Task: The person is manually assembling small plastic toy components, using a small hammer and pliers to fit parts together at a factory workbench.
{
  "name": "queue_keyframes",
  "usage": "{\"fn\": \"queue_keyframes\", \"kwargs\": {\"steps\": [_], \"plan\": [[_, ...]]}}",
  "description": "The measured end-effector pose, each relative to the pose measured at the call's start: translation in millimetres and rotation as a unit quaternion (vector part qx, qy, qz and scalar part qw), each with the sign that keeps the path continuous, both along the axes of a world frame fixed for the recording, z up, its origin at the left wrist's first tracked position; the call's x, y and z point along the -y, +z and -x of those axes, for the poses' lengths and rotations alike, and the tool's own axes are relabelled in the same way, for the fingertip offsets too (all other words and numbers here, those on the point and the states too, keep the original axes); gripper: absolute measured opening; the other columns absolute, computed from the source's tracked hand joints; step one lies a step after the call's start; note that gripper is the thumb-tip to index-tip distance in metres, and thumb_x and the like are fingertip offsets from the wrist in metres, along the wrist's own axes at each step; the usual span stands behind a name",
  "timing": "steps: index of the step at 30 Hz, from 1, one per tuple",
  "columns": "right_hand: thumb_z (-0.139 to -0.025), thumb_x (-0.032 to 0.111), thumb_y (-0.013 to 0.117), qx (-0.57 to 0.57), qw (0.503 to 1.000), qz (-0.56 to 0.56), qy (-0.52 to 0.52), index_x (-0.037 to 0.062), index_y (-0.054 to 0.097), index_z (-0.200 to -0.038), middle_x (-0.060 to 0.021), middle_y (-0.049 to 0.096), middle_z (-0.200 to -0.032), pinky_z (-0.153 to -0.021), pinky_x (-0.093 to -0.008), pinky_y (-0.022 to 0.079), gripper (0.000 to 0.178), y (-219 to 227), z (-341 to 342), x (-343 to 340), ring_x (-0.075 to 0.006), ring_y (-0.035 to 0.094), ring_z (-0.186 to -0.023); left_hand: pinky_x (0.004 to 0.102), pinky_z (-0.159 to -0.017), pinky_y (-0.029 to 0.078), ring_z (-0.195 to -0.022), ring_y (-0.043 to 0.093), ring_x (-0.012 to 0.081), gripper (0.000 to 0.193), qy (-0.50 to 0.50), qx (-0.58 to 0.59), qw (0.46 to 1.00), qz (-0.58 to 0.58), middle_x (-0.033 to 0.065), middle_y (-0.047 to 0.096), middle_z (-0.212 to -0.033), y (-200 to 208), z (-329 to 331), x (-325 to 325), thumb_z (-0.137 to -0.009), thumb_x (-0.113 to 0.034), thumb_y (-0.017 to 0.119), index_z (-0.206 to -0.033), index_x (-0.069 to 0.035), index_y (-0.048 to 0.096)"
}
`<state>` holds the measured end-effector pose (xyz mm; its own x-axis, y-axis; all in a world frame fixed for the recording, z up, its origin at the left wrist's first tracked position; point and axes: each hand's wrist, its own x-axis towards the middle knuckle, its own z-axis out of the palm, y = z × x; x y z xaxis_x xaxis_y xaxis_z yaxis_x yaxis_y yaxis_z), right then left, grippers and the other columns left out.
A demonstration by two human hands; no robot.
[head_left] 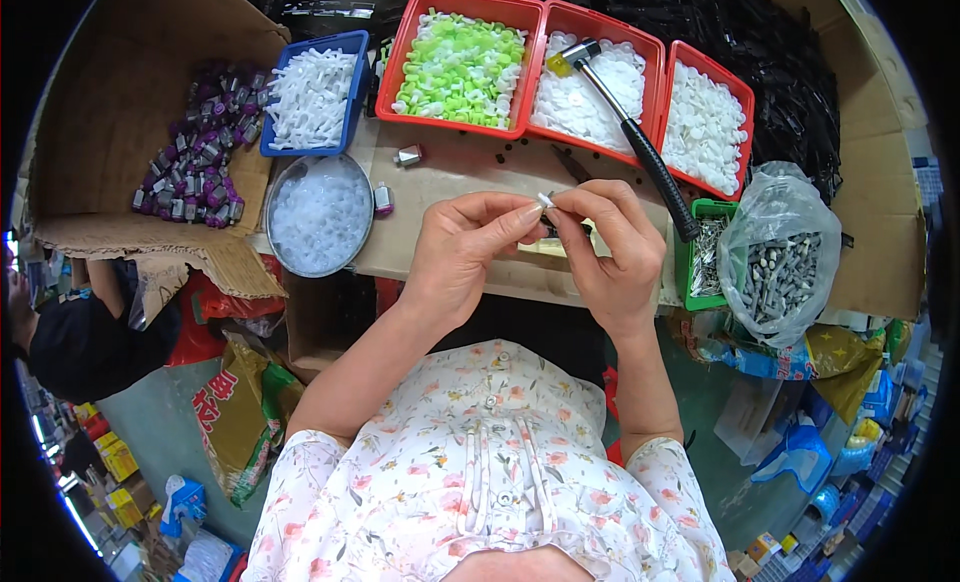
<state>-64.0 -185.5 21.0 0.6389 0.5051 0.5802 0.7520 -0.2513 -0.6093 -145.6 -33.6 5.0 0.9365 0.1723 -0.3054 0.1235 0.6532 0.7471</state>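
While both hands meet over the cardboard-topped bench [470, 172], the left hand [465, 257] and the right hand [610, 247] pinch one small white part [545, 199] between thumb and fingertips, each closed on an end of it. The part sits in the air just above the bench, in front of the person's chest.

Behind the hands a black-handled hammer [630, 122] lies slanted across the middle red tray [598, 82] of white caps, its head resting in the tray. To its left a red tray [462, 67] holds green and white caps; to its right another red tray [705, 122] holds white pieces. A blue bin [312, 97] of white parts and a round metal dish [320, 214] stand to the left, beside purple pieces [200, 147] in a cardboard box. A clear bag of grey metal parts [780, 262] sits at the right.
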Motion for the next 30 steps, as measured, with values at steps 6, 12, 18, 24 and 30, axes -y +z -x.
{"fn": "queue_keyframes", "kwargs": {"steps": [6, 12, 18, 24, 30], "plan": [[-0.077, -0.011, 0.072, -0.018, 0.998, 0.021, 0.051, -0.0017, 0.067, -0.093, -0.0103, 0.063, -0.088, -0.063, -0.0314, 0.051, 0.019, -0.1, -0.3, 6.1, -0.0217, 0.064, -0.074, 0.0254, -0.078, 0.051, -0.087, 0.065, 0.011, 0.02, -0.003, 0.003, 0.995, -0.1, 0.0072, 0.071, -0.094, -7.7, 7.3, -0.8, -0.089, -0.004, 0.073, -0.109, 0.0, 0.071], [-0.076, -0.01, 0.07, -0.021, 0.993, 0.041, 0.109, -0.0005, 0.065, -0.094, -0.0109, 0.062, -0.088, -0.065, -0.0337, 0.05, 0.021, -2.6, -4.2, 9.7, -0.0255, 0.063, -0.077, 0.0247, -0.075, 0.049, -0.091, 0.063, 0.0123, 0.032, -0.023, 0.145, 0.924, -0.352, 0.0081, 0.067, -0.107, -3.9, 7.5, -13.0, -0.085, -0.004, 0.076, -0.116, 0.0, 0.07], [-0.077, -0.008, 0.07, -0.023, 0.994, 0.054, 0.092, 0.001, 0.065, -0.095, -0.0106, 0.063, -0.089, -0.066, -0.0349, 0.049, 0.02, -5.4, -0.9, 6.1, -0.0264, 0.063, -0.076, 0.0254, -0.074, 0.049, -0.091, 0.063, 0.0137, 0.035, -0.042, 0.166, 0.888, -0.426, 0.0086, 0.066, -0.11, -7.1, 8.5, -15.0, -0.083, -0.005, 0.077, -0.118, -0.001, 0.07], [-0.081, 0.001, 0.071, 0.043, 0.988, 0.129, 0.066, 0.0044, 0.065, -0.098, -0.0084, 0.06, -0.089, -0.067, -0.0376, 0.043, 0.018, -23.4, -4.6, 0.6, -0.0266, 0.061, -0.078, 0.0316, -0.077, 0.051, -0.092, 0.063, 0.0225, 0.037, 0.061, 0.178, 0.793, -0.58, 0.0112, 0.066, -0.106, -20.5, 10.7, -18.3, -0.077, -0.004, 0.079, -0.114, -0.002, 0.071], [-0.083, 0.003, 0.07, 0.037, 0.983, 0.172, 0.055, 0.0056, 0.065, -0.097, -0.008, 0.057, -0.087, -0.067, -0.0384, 0.041, 0.015, -32.3, -3.4, -2.4, -0.0266, 0.059, -0.077, 0.0405, -0.081, 0.052, -0.096, 0.061, 0.0327, 0.038, 0.098, 0.223, 0.691, -0.681, 0.0115, 0.064, -0.1, -38.7, 15.5, -19.2, -0.069, -0.002, 0.081, -0.105, -0.002, 0.071]]}}
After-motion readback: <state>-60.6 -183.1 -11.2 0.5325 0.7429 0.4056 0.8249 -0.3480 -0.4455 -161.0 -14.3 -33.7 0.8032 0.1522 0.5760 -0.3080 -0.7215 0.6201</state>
